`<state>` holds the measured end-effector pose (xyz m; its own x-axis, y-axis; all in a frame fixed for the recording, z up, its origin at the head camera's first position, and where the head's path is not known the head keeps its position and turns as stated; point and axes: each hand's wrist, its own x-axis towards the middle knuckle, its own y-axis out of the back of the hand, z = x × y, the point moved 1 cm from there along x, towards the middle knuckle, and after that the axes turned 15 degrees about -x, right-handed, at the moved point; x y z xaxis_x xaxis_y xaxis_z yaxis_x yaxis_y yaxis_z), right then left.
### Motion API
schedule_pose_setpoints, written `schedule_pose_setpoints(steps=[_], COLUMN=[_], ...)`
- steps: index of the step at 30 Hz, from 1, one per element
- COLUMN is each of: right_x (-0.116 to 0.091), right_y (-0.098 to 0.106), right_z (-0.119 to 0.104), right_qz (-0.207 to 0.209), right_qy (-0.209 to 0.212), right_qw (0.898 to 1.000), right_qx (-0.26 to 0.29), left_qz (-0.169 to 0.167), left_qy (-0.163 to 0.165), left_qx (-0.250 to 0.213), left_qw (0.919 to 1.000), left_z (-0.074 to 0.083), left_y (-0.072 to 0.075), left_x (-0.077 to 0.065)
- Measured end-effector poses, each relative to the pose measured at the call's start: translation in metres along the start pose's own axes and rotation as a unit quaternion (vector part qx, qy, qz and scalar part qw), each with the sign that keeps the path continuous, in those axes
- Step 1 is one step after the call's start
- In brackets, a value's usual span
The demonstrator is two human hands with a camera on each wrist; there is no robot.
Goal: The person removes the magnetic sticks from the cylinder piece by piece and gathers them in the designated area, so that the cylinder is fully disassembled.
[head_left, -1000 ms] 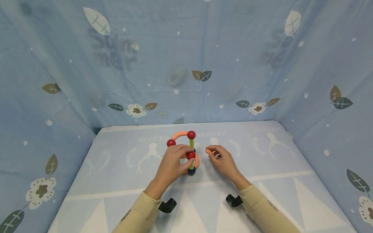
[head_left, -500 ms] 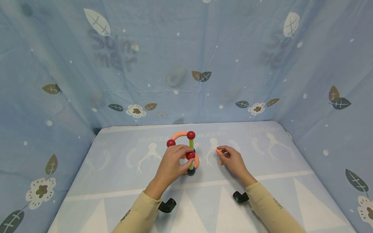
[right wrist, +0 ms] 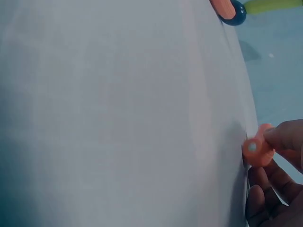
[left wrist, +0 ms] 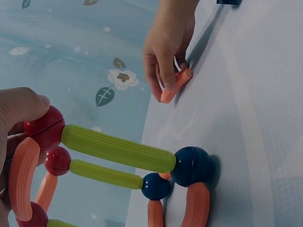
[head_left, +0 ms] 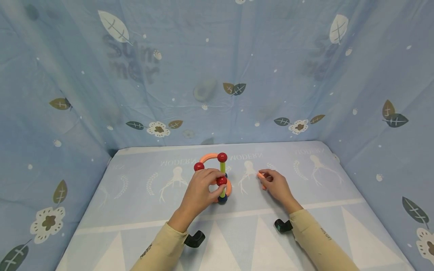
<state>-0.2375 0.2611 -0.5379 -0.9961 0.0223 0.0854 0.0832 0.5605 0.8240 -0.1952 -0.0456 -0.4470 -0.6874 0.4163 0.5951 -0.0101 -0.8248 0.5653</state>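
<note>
A frame built of balls and sticks stands on the table. Red balls sit at its top, dark blue balls at its base, joined by upright green sticks and curved orange sticks. My left hand grips a near top red ball, thumb pressed against it in the left wrist view. To the right, apart from the frame, my right hand pinches a loose curved orange stick between thumb and fingers, low by the tabletop. One stick end, with a pale tip, faces the right wrist camera.
The table has a pale blue and white printed cover. Blue patterned cloth walls it at the back and both sides. A black camera mount juts from the left wrist, and another black mount from the right.
My right hand has moved rightward, away from the frame, carrying the curved orange stick. The left hand and the frame stay where they were.
</note>
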Motion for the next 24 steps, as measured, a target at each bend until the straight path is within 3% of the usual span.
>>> schedule_pose_setpoints(steps=[7,24], right_x=[-0.0007,-0.0012], right_y=[0.0006,0.0027], right_z=[0.0026,0.0048], right_qz=[0.024,0.015], right_qy=[0.011,-0.003], right_qw=[0.999,0.999], right_qx=[-0.031,-0.029], left_qz=[0.005,0.007], left_qy=[-0.006,-0.009], left_qx=[0.003,0.004], left_qw=[1.0,0.9999], left_z=[-0.001,-0.0019], left_y=[-0.0007,-0.001], left_x=[0.0,-0.0004])
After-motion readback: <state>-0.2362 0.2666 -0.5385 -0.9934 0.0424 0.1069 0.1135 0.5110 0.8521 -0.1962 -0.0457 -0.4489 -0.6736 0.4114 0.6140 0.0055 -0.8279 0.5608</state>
